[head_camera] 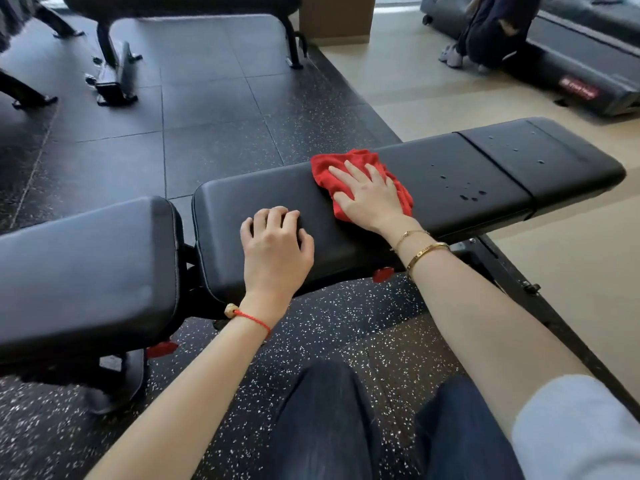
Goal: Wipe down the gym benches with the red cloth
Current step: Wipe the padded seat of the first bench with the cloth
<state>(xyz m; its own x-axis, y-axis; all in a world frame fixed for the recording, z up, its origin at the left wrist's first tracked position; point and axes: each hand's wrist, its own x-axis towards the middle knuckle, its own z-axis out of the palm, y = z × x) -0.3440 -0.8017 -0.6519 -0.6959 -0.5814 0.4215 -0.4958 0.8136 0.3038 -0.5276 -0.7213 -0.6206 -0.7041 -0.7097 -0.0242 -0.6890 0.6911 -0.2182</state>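
**Mid-wipe, long pad of bench; droplets remain to the right**

Knees in dark jeans (322, 420) are nearest the camera, and the person faces the counter (460, 188) side-on. The left hand (275, 245) rests on the pad's near edge, fingers curled, holding nothing. The right hand (369, 192) lies flat, fingers spread and straight, pressing the red cloth (346, 161) onto the pad.

To do well: keep the palm flat and sweep right through the droplets (464, 188), then on to the end pad (543, 161), overlapping strokes. Left hand braces.

The cloth sits beneath the grip, bunched, showing beyond the fingertips and at both sides.
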